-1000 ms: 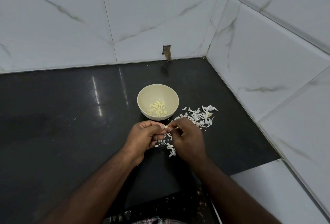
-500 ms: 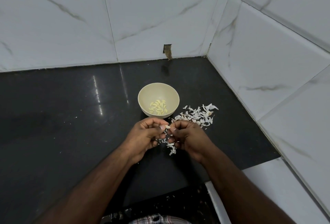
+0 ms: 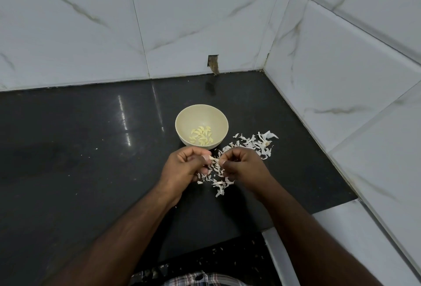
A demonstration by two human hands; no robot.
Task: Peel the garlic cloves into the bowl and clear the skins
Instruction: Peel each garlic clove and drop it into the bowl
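Both forearms are bare right up to the frame's lower edge, with no sleeves, watch or bands showing on either wrist. The left hand [image 3: 182, 169] and right hand [image 3: 245, 168] wear no gloves or rings that I can make out. At six o'clock, a strip of checked cloth [image 3: 200, 280] in dark, white and reddish lines shows at the waist.

A small pale garlic clove [image 3: 214, 160] is held above the dark counter, just in front of the bowl [image 3: 182, 119]. The round cream bowl stands upright and holds a heap of peeled yellowish cloves [image 3: 202, 135]. White papery skins [image 3: 252, 143] lie scattered right of the bowl and in front of it.
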